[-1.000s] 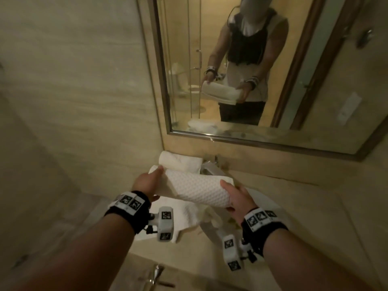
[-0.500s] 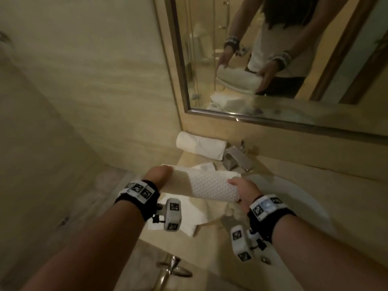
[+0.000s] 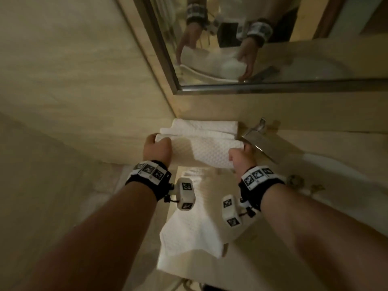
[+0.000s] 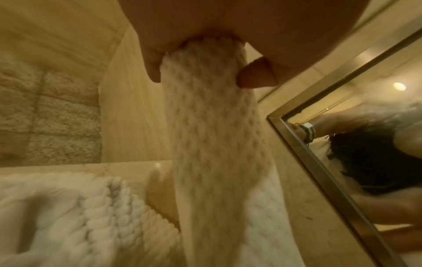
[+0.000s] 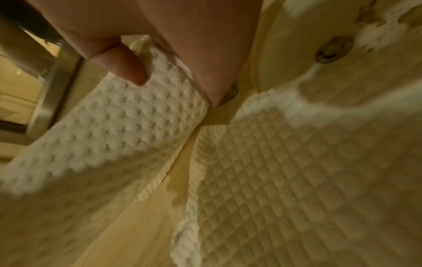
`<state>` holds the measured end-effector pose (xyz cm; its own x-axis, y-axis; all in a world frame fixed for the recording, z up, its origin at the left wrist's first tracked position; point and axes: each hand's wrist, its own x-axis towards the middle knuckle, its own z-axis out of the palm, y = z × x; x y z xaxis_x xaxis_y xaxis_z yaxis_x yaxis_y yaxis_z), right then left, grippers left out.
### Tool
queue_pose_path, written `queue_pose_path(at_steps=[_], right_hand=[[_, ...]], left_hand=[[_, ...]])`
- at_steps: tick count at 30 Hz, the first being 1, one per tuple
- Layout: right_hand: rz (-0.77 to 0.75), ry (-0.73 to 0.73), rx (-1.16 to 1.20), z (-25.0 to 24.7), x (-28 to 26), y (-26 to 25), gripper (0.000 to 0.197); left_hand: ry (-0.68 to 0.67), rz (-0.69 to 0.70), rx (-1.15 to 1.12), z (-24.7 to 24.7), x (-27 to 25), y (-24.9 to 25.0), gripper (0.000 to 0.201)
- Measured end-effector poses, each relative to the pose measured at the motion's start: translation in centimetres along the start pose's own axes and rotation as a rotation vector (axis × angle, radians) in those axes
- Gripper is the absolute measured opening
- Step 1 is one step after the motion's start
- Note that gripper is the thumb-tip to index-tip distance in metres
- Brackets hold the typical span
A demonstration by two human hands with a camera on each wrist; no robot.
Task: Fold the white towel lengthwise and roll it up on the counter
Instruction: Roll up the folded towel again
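Note:
A rolled white waffle towel [image 3: 206,151] is held crosswise just above the beige counter [image 3: 327,141], near its back. My left hand [image 3: 157,148] grips the roll's left end [image 4: 205,75], thumb and fingers curled round it. My right hand [image 3: 241,158] grips the right end [image 5: 146,101]. Behind it, two more rolled white towels [image 3: 203,126] lie against the wall under the mirror. Another white towel [image 3: 189,232] lies spread flat on the counter below my wrists and hangs over the front edge.
A chrome faucet [image 3: 259,143] juts out just right of my right hand. The white basin [image 3: 336,171] with its drain [image 5: 334,49] lies to the right. A framed mirror [image 3: 273,87] hangs above, and a tiled wall closes the left side.
Both hands have carried the roll away from me and down toward the back of the counter, next to the stored rolls. The head view has tilted downward.

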<state>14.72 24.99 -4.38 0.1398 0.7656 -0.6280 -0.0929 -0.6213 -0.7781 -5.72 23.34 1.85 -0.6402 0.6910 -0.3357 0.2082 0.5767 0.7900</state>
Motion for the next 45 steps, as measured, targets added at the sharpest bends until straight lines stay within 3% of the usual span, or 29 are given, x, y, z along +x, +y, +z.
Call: queue_pose_path(at_steps=[3, 9, 15, 18, 21, 24, 27, 30, 34, 38, 39, 42, 45], right_hand=[[0.034, 0.016, 0.009, 1.9, 2.7, 1.8, 0.054], [0.067, 0.073, -0.076, 2.6, 4.7, 4.6, 0.056], [0.103, 0.108, -0.177, 1.8, 3.2, 5.5, 0.053], [0.139, 0.116, -0.205, 1.7, 2.3, 5.4, 0.047], [0.132, 0.157, -0.176, 2.4, 3.1, 4.3, 0.042], [0.082, 0.214, -0.108, 2.9, 4.3, 3.0, 0.045], [0.079, 0.222, -0.114, 3.0, 4.8, 3.0, 0.05], [0.08, 0.246, -0.183, 2.8, 4.5, 3.8, 0.053], [0.062, 0.263, -0.267, 2.2, 4.4, 4.5, 0.06], [0.081, 0.245, -0.354, 1.8, 4.8, 4.4, 0.066], [0.094, 0.238, -0.372, 1.7, 5.0, 4.3, 0.067], [0.106, 0.213, -0.425, 1.5, 5.2, 4.1, 0.068], [0.089, 0.161, -0.505, 1.9, 5.0, 4.2, 0.062]], left_hand=[[-0.002, -0.002, 0.025, 1.7, 3.1, -1.5, 0.045], [-0.082, -0.055, 0.16, 3.8, 6.1, -4.7, 0.046], [-0.252, -0.338, 0.401, 3.8, 6.8, -8.0, 0.066], [-0.302, -0.381, 0.44, 3.4, 6.8, -8.8, 0.068], [-0.3, -0.341, 0.438, 3.6, 7.8, -7.2, 0.056], [-0.248, -0.29, 0.347, 4.2, 9.3, -5.1, 0.071], [-0.178, -0.196, 0.255, 4.9, 9.4, -4.7, 0.064], [-0.161, -0.143, 0.176, 5.5, 8.9, -6.3, 0.071], [-0.012, -0.088, 0.094, 6.7, 7.4, -7.6, 0.075], [0.212, -0.098, 0.34, 8.6, 4.8, -6.1, 0.086], [0.201, -0.136, 0.364, 8.9, 4.3, -5.5, 0.085], [-0.016, -0.223, 0.354, 9.4, 4.0, -5.2, 0.072], [-0.059, -0.169, 0.294, 8.9, 5.7, -5.2, 0.057]])
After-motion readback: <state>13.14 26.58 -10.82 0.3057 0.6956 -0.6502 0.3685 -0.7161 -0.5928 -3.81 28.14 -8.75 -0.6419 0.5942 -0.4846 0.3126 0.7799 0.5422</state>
